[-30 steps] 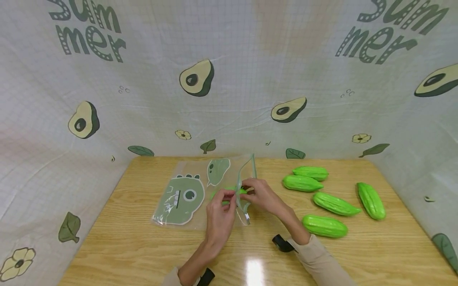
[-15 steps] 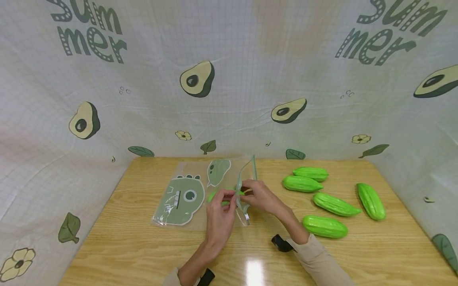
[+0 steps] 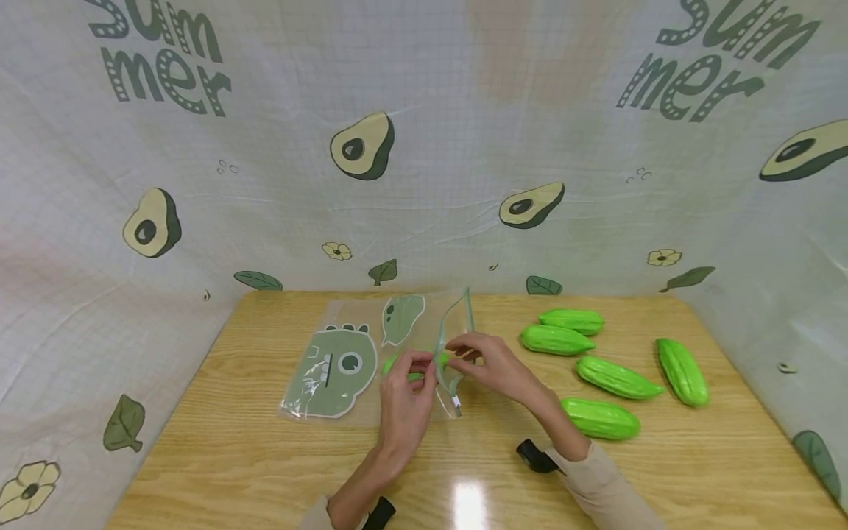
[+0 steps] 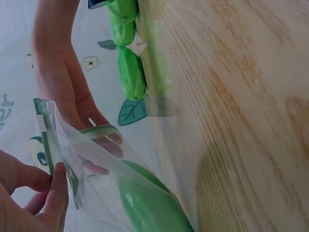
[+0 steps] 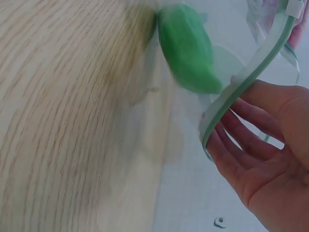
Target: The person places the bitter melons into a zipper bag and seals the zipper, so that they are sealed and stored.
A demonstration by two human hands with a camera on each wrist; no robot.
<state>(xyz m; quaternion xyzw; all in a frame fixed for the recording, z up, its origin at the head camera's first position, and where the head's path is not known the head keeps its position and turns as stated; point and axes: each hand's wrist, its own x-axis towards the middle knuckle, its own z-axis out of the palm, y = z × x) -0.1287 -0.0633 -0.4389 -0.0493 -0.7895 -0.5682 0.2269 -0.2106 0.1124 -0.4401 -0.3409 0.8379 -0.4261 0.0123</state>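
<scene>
A clear zip bag point(image 3: 341, 372) with a green cartoon print lies on the table, its green-rimmed mouth gaping to the right. Inside it, near the mouth, is a green bitter melon point(image 5: 188, 48), partly hidden by the left hand in the head view. My left hand point(image 3: 405, 405) pinches the near side of the bag's mouth between thumb and fingers. At the opening is my right hand point(image 3: 500, 368), its fingers loosely extended against the rim and apart from the bitter melon. A white slider point(image 5: 294, 8) sits on the zip rim.
Several more bitter melons point(image 3: 616, 377) lie on the wooden table point(image 3: 238, 456) to the right of the hands. A fabric backdrop point(image 3: 424, 243) printed with avocados and leaves closes off the back and sides.
The bitter melon has slid a little to the left, deeper into the bag. My right hand's fingers have loosened and drawn back slightly to the right; the left hand keeps its pinch.
</scene>
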